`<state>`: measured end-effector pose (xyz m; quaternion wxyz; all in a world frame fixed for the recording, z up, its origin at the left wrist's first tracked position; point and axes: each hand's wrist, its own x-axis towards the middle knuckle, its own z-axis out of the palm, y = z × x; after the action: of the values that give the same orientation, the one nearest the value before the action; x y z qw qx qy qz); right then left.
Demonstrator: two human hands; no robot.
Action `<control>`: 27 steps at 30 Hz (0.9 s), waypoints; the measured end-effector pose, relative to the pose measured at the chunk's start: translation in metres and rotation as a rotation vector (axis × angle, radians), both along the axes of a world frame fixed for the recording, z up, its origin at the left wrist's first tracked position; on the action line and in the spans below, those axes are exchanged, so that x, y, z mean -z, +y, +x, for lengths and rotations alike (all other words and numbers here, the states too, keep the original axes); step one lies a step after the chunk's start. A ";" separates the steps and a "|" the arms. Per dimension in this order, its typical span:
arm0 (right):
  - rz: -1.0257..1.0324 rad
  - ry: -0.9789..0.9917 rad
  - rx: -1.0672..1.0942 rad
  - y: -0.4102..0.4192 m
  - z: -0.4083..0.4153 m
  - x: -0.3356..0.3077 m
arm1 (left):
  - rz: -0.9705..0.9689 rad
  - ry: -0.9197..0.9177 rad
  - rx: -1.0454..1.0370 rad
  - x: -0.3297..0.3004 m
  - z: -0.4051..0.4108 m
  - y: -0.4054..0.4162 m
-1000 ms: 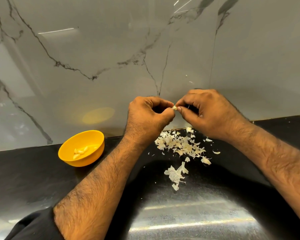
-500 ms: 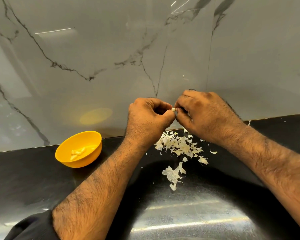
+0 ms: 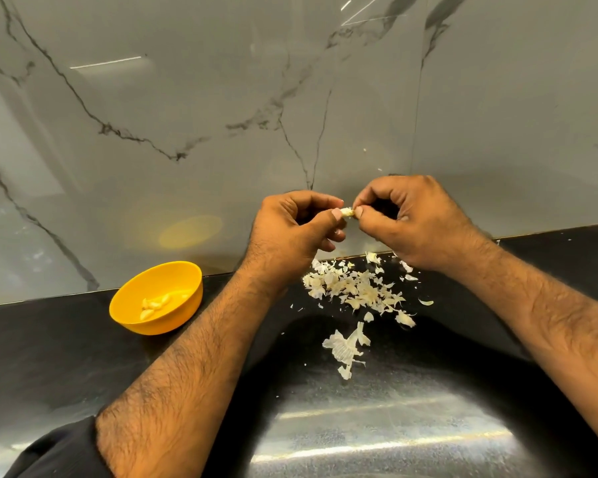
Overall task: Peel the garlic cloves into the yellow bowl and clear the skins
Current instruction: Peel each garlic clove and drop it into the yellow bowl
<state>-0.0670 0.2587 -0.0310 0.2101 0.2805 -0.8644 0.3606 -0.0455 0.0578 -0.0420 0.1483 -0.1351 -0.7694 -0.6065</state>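
Above a glossy black bench [image 3: 66, 357], the left hand [image 3: 290, 232] and right hand [image 3: 411, 222] both pinch one small pale garlic clove [image 3: 347, 212]. Papery white skins [image 3: 356, 291] lie below; the round yellow plastic bowl [image 3: 157, 298] sits well left. A slip could drop the clove among the skins.

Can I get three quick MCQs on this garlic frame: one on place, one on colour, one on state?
1. Where is the bowl?
A. left of the left forearm
B. right of the skins
C. in the right hand

2. What colour is the bowl?
A. white
B. yellow
C. green

3. What are the hands doing?
A. both resting flat on the counter
B. both pinching one garlic clove
C. lifting the bowl

Answers: 1 A, it sits on the black counter left of that arm. 2 B, plainly yellow. 3 B, left hand and right hand meet on the clove above the skins.
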 end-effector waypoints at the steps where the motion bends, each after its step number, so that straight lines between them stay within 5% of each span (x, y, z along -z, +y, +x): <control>1: -0.038 -0.050 -0.025 0.001 0.000 -0.001 | 0.007 -0.006 0.018 0.000 0.000 -0.001; 27: -0.382 -0.384 -0.331 0.010 -0.008 -0.001 | 0.027 -0.064 0.218 -0.003 0.002 -0.007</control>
<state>-0.0746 0.2684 -0.0305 0.0303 0.2996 -0.7474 0.5922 -0.0431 0.0510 -0.0392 0.0587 -0.1964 -0.7463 -0.6332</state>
